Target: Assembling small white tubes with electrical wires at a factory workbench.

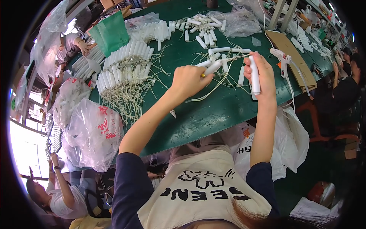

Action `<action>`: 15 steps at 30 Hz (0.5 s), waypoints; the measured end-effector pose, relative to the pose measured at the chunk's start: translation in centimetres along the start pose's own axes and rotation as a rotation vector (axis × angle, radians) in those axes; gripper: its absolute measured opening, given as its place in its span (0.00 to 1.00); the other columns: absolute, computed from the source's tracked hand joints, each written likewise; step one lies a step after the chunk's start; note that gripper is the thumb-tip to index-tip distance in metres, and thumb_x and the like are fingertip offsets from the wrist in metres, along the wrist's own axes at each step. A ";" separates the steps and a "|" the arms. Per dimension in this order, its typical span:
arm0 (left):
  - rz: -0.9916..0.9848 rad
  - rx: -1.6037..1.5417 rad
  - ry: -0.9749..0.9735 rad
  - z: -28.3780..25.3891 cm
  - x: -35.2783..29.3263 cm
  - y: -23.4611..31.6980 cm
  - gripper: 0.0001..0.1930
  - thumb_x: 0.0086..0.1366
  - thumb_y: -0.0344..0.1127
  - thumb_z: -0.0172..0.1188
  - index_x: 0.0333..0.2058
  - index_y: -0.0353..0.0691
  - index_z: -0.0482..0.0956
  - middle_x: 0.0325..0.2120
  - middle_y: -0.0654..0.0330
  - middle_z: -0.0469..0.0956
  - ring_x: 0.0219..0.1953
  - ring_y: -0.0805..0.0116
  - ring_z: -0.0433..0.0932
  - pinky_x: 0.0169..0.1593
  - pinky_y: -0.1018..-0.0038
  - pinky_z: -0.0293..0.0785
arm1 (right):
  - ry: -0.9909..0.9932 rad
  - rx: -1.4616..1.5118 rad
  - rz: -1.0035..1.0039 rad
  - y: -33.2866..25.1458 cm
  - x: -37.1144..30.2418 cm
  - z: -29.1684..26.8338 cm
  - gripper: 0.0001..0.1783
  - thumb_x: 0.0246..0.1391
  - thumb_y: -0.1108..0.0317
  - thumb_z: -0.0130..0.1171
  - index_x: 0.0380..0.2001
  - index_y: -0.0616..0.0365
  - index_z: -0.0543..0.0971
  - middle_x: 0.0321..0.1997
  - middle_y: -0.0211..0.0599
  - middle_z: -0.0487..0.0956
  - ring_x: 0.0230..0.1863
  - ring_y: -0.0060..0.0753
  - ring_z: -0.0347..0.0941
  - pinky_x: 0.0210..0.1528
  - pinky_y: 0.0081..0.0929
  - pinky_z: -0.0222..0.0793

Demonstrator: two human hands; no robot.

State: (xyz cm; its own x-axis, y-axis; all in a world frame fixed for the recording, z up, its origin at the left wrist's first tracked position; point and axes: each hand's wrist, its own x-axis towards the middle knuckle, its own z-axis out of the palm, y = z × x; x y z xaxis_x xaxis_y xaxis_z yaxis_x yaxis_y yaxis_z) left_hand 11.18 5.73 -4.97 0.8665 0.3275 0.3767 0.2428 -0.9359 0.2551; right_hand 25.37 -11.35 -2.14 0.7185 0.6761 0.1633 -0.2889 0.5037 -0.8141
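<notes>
My right hand (263, 74) is closed around a white plastic tube (254, 78), held nearly upright, with pale wires running left from near its top. Left of it, my left hand (190, 81) is closed over the green table (213, 120). A small yellow end (203, 75) pokes out by its thumb; the rest of that thing is hidden in the fist. Just beyond the thumb lies a white tube (213, 68), and I cannot tell whether the fingers touch it. More wired tubes (225, 63) lie loosely between the hands. A small white pointed piece (172, 113) shows beside my left forearm.
Rows of white tubes with tangled wires (124, 89) are stacked at left, near a green sheet (109, 32). A white glue gun (283, 61) and cardboard (295, 57) stand at right. Plastic bags (93, 133) bulge at the left edge. Other people (61, 194) work nearby.
</notes>
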 end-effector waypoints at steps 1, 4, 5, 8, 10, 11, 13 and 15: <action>0.002 -0.001 -0.003 -0.2 0.1 -0.2 0.17 0.55 0.52 0.58 0.26 0.43 0.82 0.16 0.57 0.77 0.20 0.55 0.77 0.24 0.64 0.70 | 0.004 0.000 0.000 0.3 0.0 -0.2 0.11 0.59 0.65 0.52 0.38 0.63 0.72 0.27 0.37 0.74 0.21 0.18 0.67 0.21 0.16 0.62; -0.052 -0.008 0.112 -0.7 0.1 -0.8 0.20 0.55 0.54 0.58 0.23 0.41 0.82 0.15 0.55 0.77 0.20 0.55 0.77 0.24 0.65 0.70 | 0.133 -0.525 -0.111 1.1 -0.2 -0.5 0.12 0.55 0.66 0.58 0.37 0.63 0.73 0.27 0.35 0.77 0.22 0.17 0.69 0.23 0.14 0.65; -0.058 -0.006 0.111 -0.7 -0.1 -1.1 0.20 0.55 0.54 0.58 0.23 0.41 0.82 0.15 0.55 0.77 0.20 0.55 0.77 0.24 0.65 0.70 | 0.128 -0.524 -0.106 1.9 -0.1 -0.7 0.12 0.55 0.66 0.58 0.37 0.63 0.73 0.27 0.35 0.77 0.22 0.17 0.69 0.23 0.14 0.65; -0.160 0.044 -0.019 0.0 -0.2 -1.4 0.21 0.54 0.56 0.59 0.21 0.42 0.82 0.14 0.56 0.76 0.20 0.55 0.77 0.24 0.65 0.70 | -0.046 -0.846 -0.105 4.0 0.1 -1.9 0.14 0.51 0.71 0.60 0.40 0.65 0.74 0.30 0.34 0.79 0.25 0.16 0.71 0.26 0.14 0.66; -0.095 0.008 -0.113 0.5 -0.6 -1.2 0.22 0.53 0.57 0.59 0.19 0.42 0.81 0.13 0.57 0.75 0.19 0.55 0.76 0.23 0.64 0.70 | -0.056 -0.841 -0.066 4.9 0.1 -2.2 0.14 0.51 0.71 0.60 0.41 0.64 0.74 0.29 0.33 0.79 0.25 0.16 0.71 0.26 0.14 0.66; -0.096 0.008 -0.115 0.6 -0.8 -0.9 0.22 0.53 0.57 0.59 0.19 0.42 0.81 0.13 0.57 0.75 0.19 0.55 0.76 0.23 0.64 0.70 | -0.066 -0.837 -0.024 5.1 0.0 -2.0 0.13 0.51 0.71 0.60 0.41 0.63 0.74 0.28 0.33 0.79 0.25 0.16 0.71 0.26 0.15 0.66; -0.006 0.047 -0.126 1.0 -0.8 -0.4 0.22 0.51 0.57 0.60 0.17 0.43 0.80 0.12 0.56 0.75 0.18 0.55 0.76 0.23 0.64 0.70 | -0.054 -0.817 -0.011 5.0 -0.3 -1.4 0.12 0.52 0.71 0.59 0.39 0.63 0.75 0.26 0.31 0.78 0.24 0.16 0.71 0.26 0.14 0.65; 0.056 0.092 -0.097 2.0 -1.0 -0.6 0.22 0.51 0.57 0.61 0.16 0.42 0.79 0.14 0.56 0.75 0.19 0.56 0.76 0.24 0.65 0.70 | -0.013 -0.970 -0.104 4.5 -0.4 -0.7 0.10 0.53 0.69 0.58 0.36 0.64 0.75 0.25 0.29 0.77 0.23 0.16 0.71 0.26 0.14 0.65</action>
State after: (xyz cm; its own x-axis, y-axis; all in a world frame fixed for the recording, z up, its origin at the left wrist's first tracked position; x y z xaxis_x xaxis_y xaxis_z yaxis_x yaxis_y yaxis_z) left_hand 10.99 5.68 -7.25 0.9167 0.2646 0.2992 0.2282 -0.9618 0.1515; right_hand 24.17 -9.72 -6.25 0.7019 0.6623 0.2621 0.4265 -0.0962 -0.8993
